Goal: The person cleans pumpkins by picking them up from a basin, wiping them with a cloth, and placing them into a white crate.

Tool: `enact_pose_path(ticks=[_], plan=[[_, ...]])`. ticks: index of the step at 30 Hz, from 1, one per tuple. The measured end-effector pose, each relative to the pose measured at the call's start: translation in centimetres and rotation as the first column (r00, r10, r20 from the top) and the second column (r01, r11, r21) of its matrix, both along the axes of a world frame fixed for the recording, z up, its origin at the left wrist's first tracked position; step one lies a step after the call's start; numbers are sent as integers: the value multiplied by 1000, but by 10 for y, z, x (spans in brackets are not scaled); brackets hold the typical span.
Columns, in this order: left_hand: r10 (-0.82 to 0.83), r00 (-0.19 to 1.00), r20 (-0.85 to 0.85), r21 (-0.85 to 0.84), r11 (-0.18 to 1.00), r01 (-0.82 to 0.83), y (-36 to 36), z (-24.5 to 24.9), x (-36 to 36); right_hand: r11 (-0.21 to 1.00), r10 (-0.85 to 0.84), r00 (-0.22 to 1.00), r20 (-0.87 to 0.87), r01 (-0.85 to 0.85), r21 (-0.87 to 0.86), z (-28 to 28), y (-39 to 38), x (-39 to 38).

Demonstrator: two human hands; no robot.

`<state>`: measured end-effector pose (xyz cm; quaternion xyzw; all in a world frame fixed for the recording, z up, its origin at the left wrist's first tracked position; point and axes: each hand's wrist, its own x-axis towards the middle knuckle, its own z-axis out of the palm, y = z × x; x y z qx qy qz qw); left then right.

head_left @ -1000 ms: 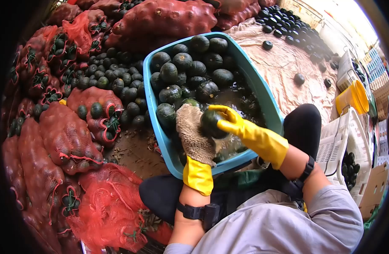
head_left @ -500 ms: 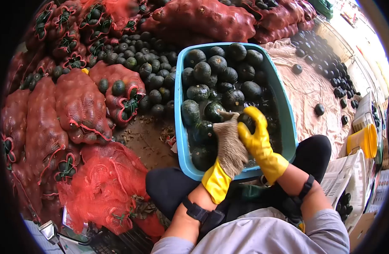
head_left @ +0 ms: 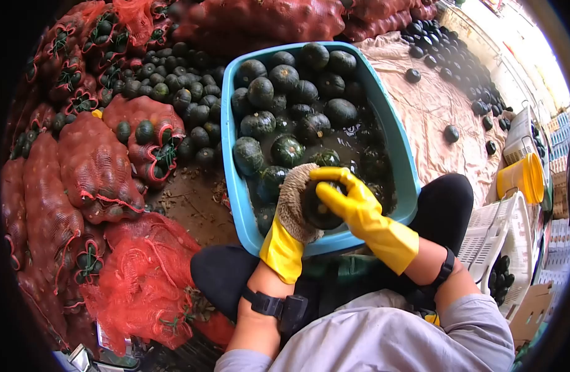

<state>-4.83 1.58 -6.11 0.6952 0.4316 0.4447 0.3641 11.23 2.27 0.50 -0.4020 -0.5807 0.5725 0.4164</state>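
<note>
One blue plastic tub (head_left: 398, 155) sits on the ground between the person's knees. It holds about eighteen dark green round squashes (head_left: 284, 78), several of them half sunk in murky water. One more, the held squash (head_left: 320, 209), is above the tub's near end, just inside the rim. Two gloved hands grip it. The left hand (head_left: 295, 208), in a yellow glove under a fuzzy brown scrubbing mitt, is curled closed around the squash's left side. The right hand (head_left: 349, 199), in a plain yellow glove, is clamped on the top and right side with its fingers spread. To the left lie many red mesh sacks (head_left: 96, 170) stuffed with squashes, too many to count, and a loose pile of squashes (head_left: 186, 111). To the right are one yellow bucket (head_left: 521, 180) and one white crate (head_left: 491, 232). Half a second earlier both hands were deeper in the tub, down among the floating squashes. The held squash has since come up toward the near rim.
</note>
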Motion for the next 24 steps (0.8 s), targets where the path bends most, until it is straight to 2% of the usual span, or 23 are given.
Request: enact_pose_path(ticks=[1, 3, 4, 5, 6, 7, 8, 9, 11, 12, 13, 14, 15, 16, 17, 18, 19, 21, 22, 23, 24], plan=[[106, 992, -66, 182, 979, -92, -7, -8, 1, 925, -48, 954, -296, -69, -373, 1, 3, -3], [375, 927, 3, 173, 913, -370, -15, -2, 18, 908, -342, 795, -501, 143, -393, -27, 4, -17], [495, 868, 43, 152, 855, -495, -19, 1, 27, 933, -325, 848, -419, 217, -287, -37, 8, -13], [479, 877, 24, 169, 863, -476, -20, 12, 25, 972, -204, 959, -196, 175, -158, -31, 12, -3], [463, 886, 5, 184, 871, -456, -22, 24, 24, 995, -45, 990, 132, 33, 96, -22, 19, 15], [418, 909, -6, 212, 889, -407, -20, 30, 11, 942, 38, 882, 470, -189, 278, 0, 22, 24], [374, 927, -17, 236, 903, -360, -19, 35, -1, 929, 77, 896, 438, -223, 294, 8, 18, 23], [345, 933, -100, 249, 917, -312, -17, 40, -3, 935, 216, 867, 448, -316, 161, 27, 17, 21], [288, 899, -329, 260, 943, -207, -12, 51, -5, 957, 290, 850, 440, -245, -157, 49, 18, 16], [258, 845, -469, 248, 956, -154, -10, 56, -4, 929, 248, 954, 165, -187, -319, 30, 19, 15], [223, 769, -598, 230, 968, -102, -9, 58, -2, 862, 137, 985, -109, -172, -477, 1, 21, 13], [437, 652, -619, 387, 893, -231, -19, 33, 6, 731, -235, 889, -392, -104, -674, -18, 6, 1], [273, 950, -154, -123, 948, -292, -18, 7, 12, 799, -239, 924, -299, 12, -602, -38, 3, -1], [451, 780, 434, -507, 838, -203, -15, -5, 20, 847, -259, 947, -188, 129, -515, -57, 1, -4], [422, 863, 279, -343, 883, -321, -17, 8, 19, 756, -341, 928, -152, 175, -631, -21, -1, -14], [451, 889, 81, -144, 888, -437, -20, 21, 18, 954, -168, 985, -43, 152, -260, -53, 6, -6], [529, 844, -91, 65, 849, -525, -22, 33, 18, 996, -67, 900, 430, 38, 76, -27, 12, 9], [439, 880, -178, 422, 843, -335, -15, 46, -3, 935, 62, 862, 503, -226, 272, -1, 11, 12], [367, 884, -289, 338, 903, -264, -16, 49, -10, 951, 98, 832, 547, -240, 195, 13, 10, 13], [310, 872, -379, 325, 927, -189, -12, 49, -11, 966, 255, 822, 509, -199, -162, 44, 11, 12], [250, 850, -463, 307, 945, -111, -7, 48, -13, 948, 257, 890, 376, -157, -277, 33, 15, 16]])
